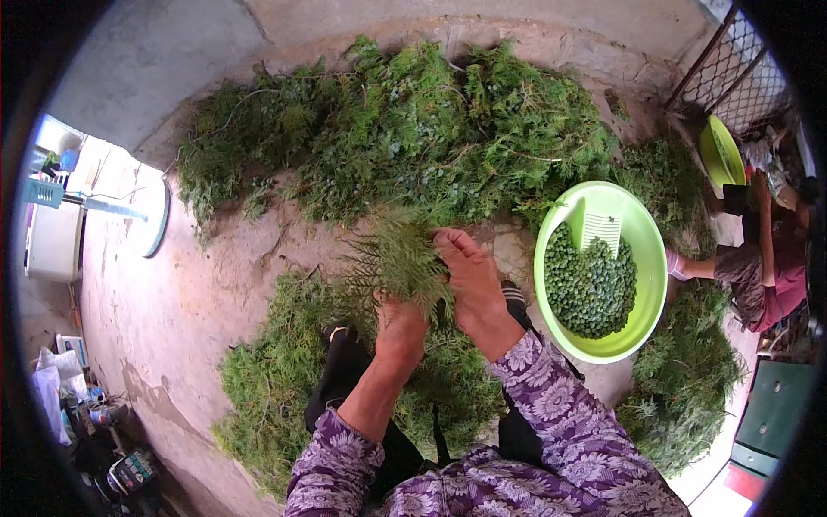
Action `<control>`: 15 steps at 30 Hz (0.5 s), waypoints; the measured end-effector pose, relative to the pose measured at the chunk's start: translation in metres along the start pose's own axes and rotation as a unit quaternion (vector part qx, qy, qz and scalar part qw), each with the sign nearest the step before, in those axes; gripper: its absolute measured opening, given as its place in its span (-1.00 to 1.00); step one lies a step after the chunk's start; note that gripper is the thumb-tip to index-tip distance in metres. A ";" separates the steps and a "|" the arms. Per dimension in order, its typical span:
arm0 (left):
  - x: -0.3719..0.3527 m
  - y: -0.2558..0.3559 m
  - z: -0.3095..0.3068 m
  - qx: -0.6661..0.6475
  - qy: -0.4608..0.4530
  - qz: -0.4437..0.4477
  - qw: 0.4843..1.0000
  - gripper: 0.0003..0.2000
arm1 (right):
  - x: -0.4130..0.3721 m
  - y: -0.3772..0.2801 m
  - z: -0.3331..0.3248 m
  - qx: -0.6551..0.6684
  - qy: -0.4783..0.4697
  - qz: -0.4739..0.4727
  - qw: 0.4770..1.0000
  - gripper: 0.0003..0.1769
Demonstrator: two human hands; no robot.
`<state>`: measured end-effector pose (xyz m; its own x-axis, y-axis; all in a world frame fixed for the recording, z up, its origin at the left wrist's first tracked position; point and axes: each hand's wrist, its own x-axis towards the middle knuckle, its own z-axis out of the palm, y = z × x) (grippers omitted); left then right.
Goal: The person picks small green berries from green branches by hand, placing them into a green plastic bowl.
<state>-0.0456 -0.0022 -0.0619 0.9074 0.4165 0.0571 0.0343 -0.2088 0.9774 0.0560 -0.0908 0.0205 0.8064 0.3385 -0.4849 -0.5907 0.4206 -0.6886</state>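
A feathery evergreen sprig (392, 258), with flat scale-like leaves, is held up in front of me. My left hand (401, 326) is closed around its lower end. At the sprig's right side, my right hand (472, 280) has its fingers curled in a pinch against it; the fingertips are partly hidden. To the right of my hands stands a light green plastic basin (652, 276) with a ribbed panel inside. Small round green cones (590, 289) fill much of its bottom.
A long heap of cut evergreen branches (413, 129) lies along the wall, with more branches (267, 370) around my feet. At right sits another person (771, 267) near a second green basin (722, 151). A fan (155, 215) stands at left.
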 end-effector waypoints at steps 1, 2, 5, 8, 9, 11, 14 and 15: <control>0.011 0.034 -0.008 0.234 -0.056 0.125 0.963 -0.67 | -0.001 0.000 0.001 0.007 -0.010 0.003 1.000 -0.84; 0.019 0.055 -0.012 0.451 -0.108 0.240 0.853 -0.66 | -0.002 0.000 0.002 0.014 -0.020 0.006 1.000 -0.83; 0.021 0.061 -0.001 -0.139 -0.067 -0.195 0.969 -0.63 | 0.000 0.003 0.002 0.004 0.004 0.015 1.000 -0.83; 0.019 0.070 -0.009 0.482 -0.215 0.068 0.847 -0.68 | 0.007 0.014 -0.006 -0.005 -0.044 -0.059 0.997 -0.82; 0.020 0.073 -0.009 0.482 -0.215 0.068 0.847 -0.68 | 0.004 0.015 -0.005 -0.005 -0.044 -0.059 0.997 -0.82; 0.024 0.078 -0.007 0.281 -0.158 -0.048 0.945 -0.71 | -0.002 0.012 -0.001 0.016 -0.099 -0.096 0.990 -0.81; 0.033 0.084 -0.001 -0.052 -0.055 -0.214 0.974 -0.75 | 0.002 0.003 -0.003 -0.057 -0.062 -0.043 0.996 -0.82; 0.036 0.086 0.001 -0.164 -0.018 -0.264 0.950 -0.76 | 0.008 0.008 -0.009 -0.057 -0.062 -0.043 0.996 -0.82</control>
<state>-0.0100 -0.0058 0.0235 0.8135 0.3549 -0.4606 0.3626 0.3097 0.8790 0.0574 -0.0921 0.0061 0.8397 0.4092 -0.3570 -0.5071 0.3556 -0.7851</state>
